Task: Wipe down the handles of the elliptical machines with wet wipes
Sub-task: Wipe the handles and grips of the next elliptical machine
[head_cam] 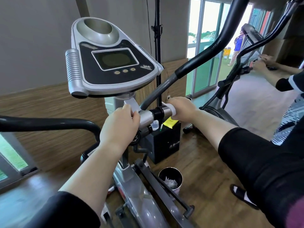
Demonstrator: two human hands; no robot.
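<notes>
Now the left hand (120,125) grips the silver bar (146,116) under the console (113,63); right hand (181,109) is clamped round a white wipe (171,110) on the bar's right end.

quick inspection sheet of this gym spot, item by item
surface: wooden floor, nothing spilled that shows
job's things: white wipe wrapped on the crossbar below the console
clutter: bin holding crumpled wipes; black box with a yellow pack on top
hands: left hand grips the crossbar; right hand closed on the wipe
cables: one hangs beside the black stand
surroundings: second elliptical at right, another person's hands on it
</notes>
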